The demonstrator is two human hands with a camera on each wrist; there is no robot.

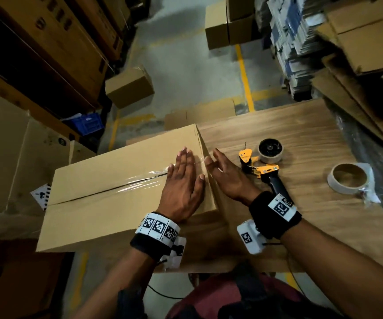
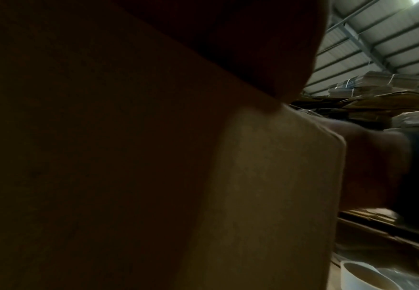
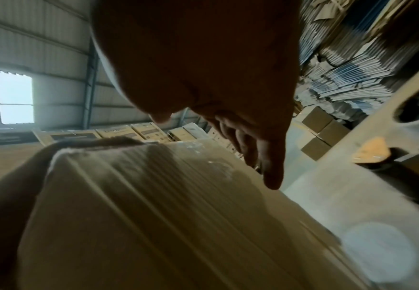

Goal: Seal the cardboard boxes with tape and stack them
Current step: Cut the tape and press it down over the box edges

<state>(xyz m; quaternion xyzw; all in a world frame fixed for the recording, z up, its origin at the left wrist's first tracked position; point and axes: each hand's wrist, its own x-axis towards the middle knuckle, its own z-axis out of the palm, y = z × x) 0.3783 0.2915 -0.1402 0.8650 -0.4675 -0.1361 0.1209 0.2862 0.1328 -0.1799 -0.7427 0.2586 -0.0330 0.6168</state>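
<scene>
Both of my wrists sit low in the head view, and just beyond them my left hand (image 1: 182, 183) lies flat, fingers straight, on top of the cardboard box (image 1: 107, 189). My right hand (image 1: 226, 176) presses with straight fingers against the box's right side, at the top edge where the clear tape (image 1: 139, 180) folds over; neither grip has hold of anything. The tape runs along the centre seam. The box rests on the left part of the tabletop (image 1: 289, 125), and its left end hangs out past the tabletop's edge over the floor. To the right, bare wood gives me room, though the yellow tape dispenser (image 1: 263, 164) lies just beside my right hand and a white tape roll (image 1: 349, 178) sits further right, near the edge. Beyond the box, a smaller carton (image 1: 129, 87) stands on the aisle floor, with stacked boxes (image 1: 47, 42) along the left.
</scene>
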